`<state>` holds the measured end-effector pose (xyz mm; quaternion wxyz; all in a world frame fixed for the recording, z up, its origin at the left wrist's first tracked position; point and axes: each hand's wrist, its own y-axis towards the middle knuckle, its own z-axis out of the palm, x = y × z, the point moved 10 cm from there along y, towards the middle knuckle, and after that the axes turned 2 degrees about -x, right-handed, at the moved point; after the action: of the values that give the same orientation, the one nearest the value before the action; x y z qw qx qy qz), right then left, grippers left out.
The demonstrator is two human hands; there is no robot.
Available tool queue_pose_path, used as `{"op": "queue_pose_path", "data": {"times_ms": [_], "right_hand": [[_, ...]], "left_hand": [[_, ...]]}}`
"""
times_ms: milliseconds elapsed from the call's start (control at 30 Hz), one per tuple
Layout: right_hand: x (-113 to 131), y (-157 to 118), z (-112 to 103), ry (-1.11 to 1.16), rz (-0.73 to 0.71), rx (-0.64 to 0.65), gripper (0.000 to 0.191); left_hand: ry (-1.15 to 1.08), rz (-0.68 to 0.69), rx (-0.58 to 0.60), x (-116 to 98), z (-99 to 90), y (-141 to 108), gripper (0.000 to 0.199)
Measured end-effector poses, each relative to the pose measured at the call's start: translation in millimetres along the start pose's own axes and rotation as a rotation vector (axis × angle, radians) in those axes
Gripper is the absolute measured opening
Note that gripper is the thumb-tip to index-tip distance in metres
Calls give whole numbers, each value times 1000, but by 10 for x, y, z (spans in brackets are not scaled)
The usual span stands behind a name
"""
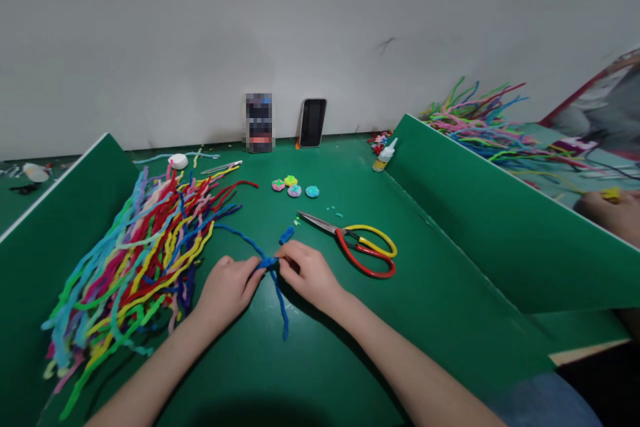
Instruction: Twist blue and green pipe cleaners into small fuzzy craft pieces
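Note:
A blue pipe cleaner [281, 307] is bent and twisted between my two hands, one end trailing toward me and another stretching up to the left. My left hand [227, 288] pinches its folded part from the left. My right hand [309, 273] has its fingertips closed on the same part from the right. Just above my right fingertips lies a short folded blue piece [287, 235]. Scissors [345, 237] with one red and one yellow handle rest to the right, their blades slightly apart. Several small coloured discs [295, 191] sit farther back.
A pile of mixed pipe cleaners [150, 240] covers the left side. Green dividers [465, 207] flank the table. At the back stand a phone [313, 123], a glue bottle [385, 155] and tweezers [223, 167]. Beyond the right divider, another person's hand [610, 210] shows.

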<state>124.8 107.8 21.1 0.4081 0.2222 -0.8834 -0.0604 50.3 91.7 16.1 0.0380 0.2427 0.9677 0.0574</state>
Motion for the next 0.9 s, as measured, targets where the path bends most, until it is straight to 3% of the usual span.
{"op": "queue_pose_path", "data": {"times_ms": [900], "right_hand": [[-47, 2, -1, -11, 13, 6, 14]], "left_hand": [[-43, 97, -75, -59, -16, -28, 28]]}}
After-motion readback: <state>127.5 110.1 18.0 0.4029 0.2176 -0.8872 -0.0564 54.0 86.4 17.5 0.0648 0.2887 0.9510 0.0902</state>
